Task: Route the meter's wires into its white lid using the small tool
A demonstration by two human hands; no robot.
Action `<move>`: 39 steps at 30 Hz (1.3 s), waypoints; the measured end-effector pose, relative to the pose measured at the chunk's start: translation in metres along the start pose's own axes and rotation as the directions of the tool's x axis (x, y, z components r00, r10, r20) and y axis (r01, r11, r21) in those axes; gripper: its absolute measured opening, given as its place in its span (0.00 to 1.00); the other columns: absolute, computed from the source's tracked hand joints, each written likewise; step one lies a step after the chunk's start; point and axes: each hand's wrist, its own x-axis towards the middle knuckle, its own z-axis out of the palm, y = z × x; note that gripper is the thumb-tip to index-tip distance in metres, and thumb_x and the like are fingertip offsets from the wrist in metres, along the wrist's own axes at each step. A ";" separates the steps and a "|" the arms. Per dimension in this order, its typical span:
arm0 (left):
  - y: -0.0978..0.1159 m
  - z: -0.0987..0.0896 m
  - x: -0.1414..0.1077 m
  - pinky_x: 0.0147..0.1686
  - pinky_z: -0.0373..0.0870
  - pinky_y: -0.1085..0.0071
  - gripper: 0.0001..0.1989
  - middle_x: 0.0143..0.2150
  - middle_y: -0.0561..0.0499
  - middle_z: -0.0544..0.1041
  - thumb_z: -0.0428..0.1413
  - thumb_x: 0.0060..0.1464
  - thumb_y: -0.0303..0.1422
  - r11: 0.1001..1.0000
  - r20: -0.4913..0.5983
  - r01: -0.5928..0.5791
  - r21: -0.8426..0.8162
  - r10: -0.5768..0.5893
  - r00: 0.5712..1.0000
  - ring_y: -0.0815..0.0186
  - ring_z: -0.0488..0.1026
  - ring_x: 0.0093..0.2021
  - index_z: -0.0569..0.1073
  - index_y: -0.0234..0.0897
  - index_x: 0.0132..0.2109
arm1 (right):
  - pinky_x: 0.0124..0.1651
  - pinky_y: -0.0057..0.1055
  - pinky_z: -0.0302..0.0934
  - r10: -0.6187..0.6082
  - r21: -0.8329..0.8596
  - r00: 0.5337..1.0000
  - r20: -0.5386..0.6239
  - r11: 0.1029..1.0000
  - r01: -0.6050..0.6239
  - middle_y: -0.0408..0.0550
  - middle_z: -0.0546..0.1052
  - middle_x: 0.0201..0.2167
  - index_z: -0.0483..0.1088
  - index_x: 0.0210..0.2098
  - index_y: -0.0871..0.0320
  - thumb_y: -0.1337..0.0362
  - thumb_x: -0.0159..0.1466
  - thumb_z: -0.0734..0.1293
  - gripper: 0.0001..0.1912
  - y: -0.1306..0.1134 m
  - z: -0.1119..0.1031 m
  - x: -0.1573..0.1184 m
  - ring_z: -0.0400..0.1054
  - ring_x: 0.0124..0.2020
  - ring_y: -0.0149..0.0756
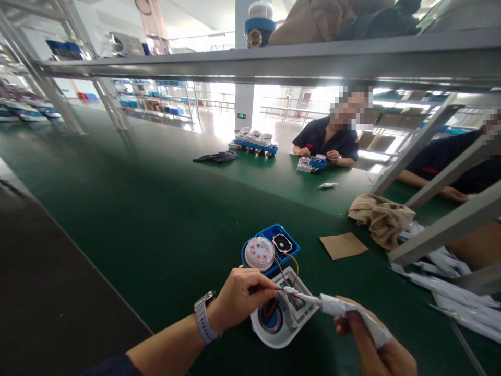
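Left hand (pixel 238 303) fingers pinching wires (pixel 282 271), right hand (pixel 376 344) gripping white tube (pixel 340 307), open green belt (pixel 136 209) leftward

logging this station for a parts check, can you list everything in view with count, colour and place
water meter body: one, blue with a white dial, on the green belt ahead of the hands
meter cover: one, white, joined to the body by thin wires, under the hands
tube: one, white, nozzle at the wires
cardboard piece: one, brown, right of the meter
cloth: one, beige, bunched by the frame leg
white bags: several, right edge
dark gloves: one pile, far side
meters: a row, blue and white, far side
co-workers: two, dark uniforms, across the belt
left hand: one, watch on the wrist, pinching the wires
right hand: one, gripping the tube
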 end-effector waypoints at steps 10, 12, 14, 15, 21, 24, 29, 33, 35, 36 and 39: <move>-0.002 0.007 0.001 0.23 0.61 0.76 0.11 0.24 0.48 0.76 0.62 0.49 0.35 0.918 0.110 0.262 -0.297 -0.240 0.965 0.71 0.68 0.23 0.79 0.29 0.35 | 0.30 0.23 0.69 -0.100 -0.096 0.992 -0.074 0.991 0.092 0.47 0.79 0.25 0.78 0.37 0.59 0.46 0.59 0.64 0.23 -0.008 0.009 -0.003 0.75 0.27 0.36; -0.002 0.007 0.001 0.23 0.62 0.76 0.11 0.24 0.49 0.76 0.62 0.49 0.35 0.908 0.120 0.271 -0.320 -0.244 0.962 0.70 0.69 0.23 0.79 0.29 0.35 | 0.30 0.23 0.69 -0.099 -0.100 0.992 -0.076 0.991 0.091 0.47 0.79 0.25 0.78 0.37 0.59 0.46 0.59 0.64 0.23 -0.007 0.008 -0.003 0.75 0.27 0.37; -0.002 0.007 0.002 0.23 0.62 0.76 0.11 0.24 0.49 0.76 0.62 0.49 0.35 0.903 0.121 0.275 -0.331 -0.248 0.961 0.71 0.69 0.23 0.78 0.29 0.35 | 0.30 0.24 0.69 -0.094 -0.100 0.993 -0.075 0.991 0.086 0.48 0.79 0.25 0.78 0.38 0.59 0.46 0.59 0.64 0.23 -0.005 0.008 -0.003 0.75 0.27 0.37; -0.002 0.007 0.002 0.23 0.63 0.76 0.10 0.23 0.50 0.76 0.62 0.48 0.34 0.902 0.120 0.275 -0.334 -0.249 0.961 0.71 0.69 0.23 0.78 0.29 0.34 | 0.30 0.24 0.69 -0.090 -0.099 0.993 -0.075 0.992 0.083 0.48 0.79 0.26 0.78 0.38 0.59 0.46 0.59 0.64 0.24 -0.005 0.007 -0.002 0.75 0.27 0.37; -0.004 0.007 0.004 0.26 0.66 0.75 0.11 0.26 0.49 0.78 0.63 0.49 0.35 0.883 0.154 0.299 -0.362 -0.259 0.953 0.70 0.72 0.25 0.75 0.30 0.34 | 0.30 0.25 0.69 -0.064 -0.072 0.995 -0.078 0.996 0.058 0.47 0.79 0.25 0.78 0.39 0.59 0.46 0.59 0.65 0.23 -0.015 0.012 -0.005 0.75 0.27 0.37; -0.002 0.005 0.005 0.28 0.69 0.74 0.11 0.28 0.48 0.78 0.63 0.49 0.36 0.848 0.187 0.325 -0.420 -0.270 0.945 0.69 0.73 0.27 0.73 0.30 0.33 | 0.33 0.25 0.68 -0.035 -0.005 0.988 -0.151 0.999 0.035 0.45 0.78 0.26 0.78 0.39 0.58 0.48 0.60 0.65 0.21 -0.028 0.020 -0.012 0.73 0.28 0.35; 0.000 0.002 0.008 0.30 0.69 0.74 0.11 0.26 0.51 0.77 0.63 0.50 0.35 0.798 0.226 0.355 -0.488 -0.277 0.934 0.70 0.73 0.27 0.72 0.30 0.32 | 0.33 0.26 0.65 -0.034 -0.008 0.983 -0.181 0.999 0.033 0.45 0.77 0.26 0.77 0.39 0.57 0.49 0.61 0.64 0.19 -0.039 0.024 -0.018 0.72 0.29 0.36; 0.004 -0.001 0.011 0.20 0.60 0.80 0.11 0.23 0.53 0.76 0.62 0.50 0.35 0.736 0.273 0.399 -0.548 -0.294 0.916 0.76 0.66 0.20 0.71 0.30 0.32 | 0.35 0.26 0.64 -0.077 -0.017 0.982 -0.175 0.997 0.076 0.44 0.78 0.27 0.77 0.40 0.56 0.50 0.61 0.64 0.18 -0.036 0.023 -0.018 0.73 0.31 0.35; 0.009 -0.001 0.013 0.15 0.52 0.81 0.13 0.22 0.54 0.75 0.63 0.49 0.36 0.671 0.333 0.457 -0.583 -0.315 0.889 0.79 0.59 0.15 0.70 0.31 0.31 | 0.36 0.26 0.64 -0.121 -0.006 0.978 -0.168 0.993 0.122 0.43 0.78 0.28 0.77 0.40 0.54 0.51 0.61 0.65 0.16 -0.035 0.023 -0.019 0.73 0.31 0.35; 0.012 -0.002 0.014 0.14 0.49 0.81 0.14 0.22 0.54 0.75 0.63 0.49 0.37 0.636 0.366 0.486 -0.599 -0.323 0.873 0.80 0.57 0.14 0.70 0.31 0.31 | 0.36 0.26 0.64 -0.144 -0.001 0.975 -0.169 0.989 0.146 0.43 0.78 0.28 0.77 0.40 0.53 0.51 0.61 0.66 0.16 -0.034 0.024 -0.019 0.73 0.30 0.35; 0.021 -0.001 0.015 0.12 0.46 0.81 0.17 0.20 0.54 0.74 0.65 0.45 0.40 0.525 0.443 0.566 -0.636 -0.352 0.824 0.81 0.57 0.12 0.68 0.32 0.31 | 0.36 0.27 0.65 -0.213 -0.003 0.958 -0.190 0.976 0.216 0.43 0.79 0.28 0.78 0.38 0.52 0.51 0.60 0.66 0.14 -0.033 0.025 -0.019 0.73 0.31 0.35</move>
